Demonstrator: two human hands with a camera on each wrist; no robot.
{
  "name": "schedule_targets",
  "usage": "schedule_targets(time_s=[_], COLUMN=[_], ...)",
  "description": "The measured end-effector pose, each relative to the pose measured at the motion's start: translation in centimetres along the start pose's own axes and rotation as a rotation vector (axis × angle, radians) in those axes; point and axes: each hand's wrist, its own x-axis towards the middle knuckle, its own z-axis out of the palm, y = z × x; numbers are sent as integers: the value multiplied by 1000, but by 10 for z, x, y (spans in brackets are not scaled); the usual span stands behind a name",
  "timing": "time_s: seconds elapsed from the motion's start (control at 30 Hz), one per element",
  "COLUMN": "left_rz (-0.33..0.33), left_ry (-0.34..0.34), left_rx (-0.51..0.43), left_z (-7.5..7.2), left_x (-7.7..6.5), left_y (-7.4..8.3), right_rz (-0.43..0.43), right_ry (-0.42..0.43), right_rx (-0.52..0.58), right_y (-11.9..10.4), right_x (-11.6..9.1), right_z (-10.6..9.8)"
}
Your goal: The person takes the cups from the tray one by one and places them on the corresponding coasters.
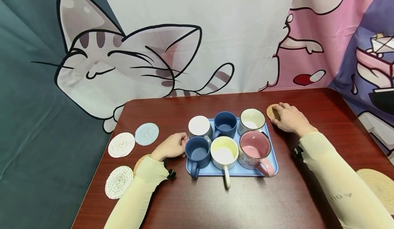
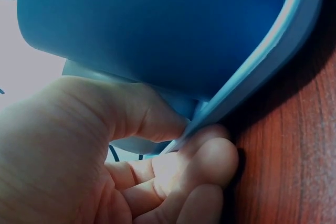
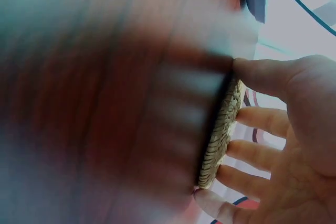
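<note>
My left hand [image 1: 170,145] pinches the left rim of a light blue tray [image 1: 274,161] between thumb and curled fingers. On the tray stand several mugs. A dark blue mug [image 1: 197,153] is right beside that hand, with a white mug [image 1: 199,125] behind it. Across the back are another dark blue mug [image 1: 225,121] and a cream mug with a dark rim [image 1: 251,118]. At the front are a yellow-lined mug [image 1: 224,152] and a pink mug [image 1: 254,144]. My right hand [image 1: 290,117] holds a small woven coaster [image 3: 218,140], thumb and little finger at opposite edges.
At left lie a white crocheted coaster [image 1: 121,145], a light blue one [image 1: 147,134] and another white one [image 1: 119,182]. A tan coaster [image 1: 139,163] is partly hidden by the left sleeve. A large round straw mat [image 1: 377,186] lies at the right edge. Printed cloth hangs behind the table.
</note>
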Motion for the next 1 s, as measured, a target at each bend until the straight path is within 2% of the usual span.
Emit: schedule_targets(time_s=[0.5, 1.0], left_rz=[6, 29], left_ry=[-5, 4], left_rx=[-10, -5], left_z=[-1, -1], left_x=[1, 0], left_y=[0, 2], right_rz=[-17, -15], right_ry=[1, -24], right_rx=[28, 27], right_y=[-16, -23], right_x=[19, 21], right_z=[3, 1])
